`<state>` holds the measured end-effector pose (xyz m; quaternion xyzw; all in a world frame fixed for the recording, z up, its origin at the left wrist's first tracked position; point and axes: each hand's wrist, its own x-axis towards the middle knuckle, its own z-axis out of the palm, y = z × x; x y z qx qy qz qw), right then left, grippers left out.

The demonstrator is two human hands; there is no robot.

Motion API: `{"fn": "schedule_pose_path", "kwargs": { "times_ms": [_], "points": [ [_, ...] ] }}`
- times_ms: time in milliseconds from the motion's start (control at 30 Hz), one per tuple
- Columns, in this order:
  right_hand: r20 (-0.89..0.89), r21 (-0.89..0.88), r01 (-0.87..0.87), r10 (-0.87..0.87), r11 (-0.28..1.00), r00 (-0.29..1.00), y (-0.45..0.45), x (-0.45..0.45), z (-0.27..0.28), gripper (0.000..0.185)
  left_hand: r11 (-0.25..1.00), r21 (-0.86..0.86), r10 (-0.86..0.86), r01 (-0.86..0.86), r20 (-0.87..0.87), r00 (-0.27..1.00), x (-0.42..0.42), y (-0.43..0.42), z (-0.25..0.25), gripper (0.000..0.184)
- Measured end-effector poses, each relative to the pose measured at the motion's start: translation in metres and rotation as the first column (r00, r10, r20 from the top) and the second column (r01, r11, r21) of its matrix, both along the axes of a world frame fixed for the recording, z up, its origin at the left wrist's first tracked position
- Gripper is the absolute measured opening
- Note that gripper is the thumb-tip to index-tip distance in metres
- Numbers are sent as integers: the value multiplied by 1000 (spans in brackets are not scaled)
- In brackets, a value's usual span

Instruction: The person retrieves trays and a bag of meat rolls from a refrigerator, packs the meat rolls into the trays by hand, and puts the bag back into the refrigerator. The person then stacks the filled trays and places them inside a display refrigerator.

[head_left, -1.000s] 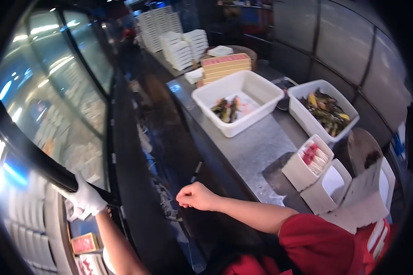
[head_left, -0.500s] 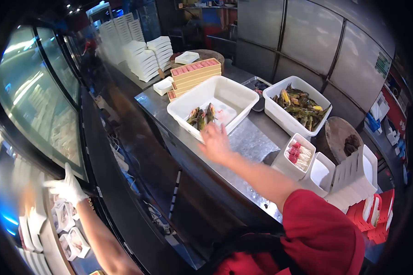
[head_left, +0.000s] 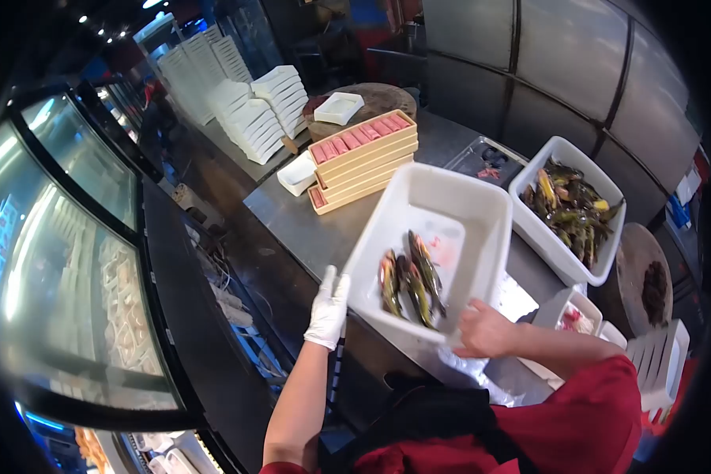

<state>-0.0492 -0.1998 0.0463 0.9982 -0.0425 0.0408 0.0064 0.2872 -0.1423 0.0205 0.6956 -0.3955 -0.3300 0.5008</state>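
Note:
A white plastic tub [head_left: 470,197] sits at the front of the steel counter, with several small dark fish [head_left: 412,276] lying in it. My bare right hand [head_left: 484,328] is closed on the tub's near right corner. My left hand [head_left: 328,310], in a white glove, is at the tub's left side with its fingers stretched out; whether they touch the wall I cannot tell. A second white tub [head_left: 521,186] holding a heap of similar fish [head_left: 573,209] stands to the right.
Stacked cream trays [head_left: 363,150] of pink meat rolls stand behind the tub. Beyond them are a round chopping block [head_left: 391,99] and piled white trays [head_left: 253,130]. White containers [head_left: 660,363] sit at right. A glass display case [head_left: 79,261] runs along the left.
My left hand has come from the display case to the tub's left side. My right hand has gone from the fish to the rim, and the tub has shifted toward me and turned.

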Motion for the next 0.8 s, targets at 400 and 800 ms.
{"fn": "schedule_pose_path", "kwargs": {
  "times_ms": [400, 800],
  "points": [
    [214, 854, 388, -915, 345, 343, -351, 149, 43, 57, 952, 207, 299, -228, -451, 841, 174, -226, -23, 84],
    [-194, 807, -303, -714, -506, 673, -434, 205, -1, 61, 936, -146, 118, -319, -725, 678, 132, -304, -36, 57]
  ]
}}
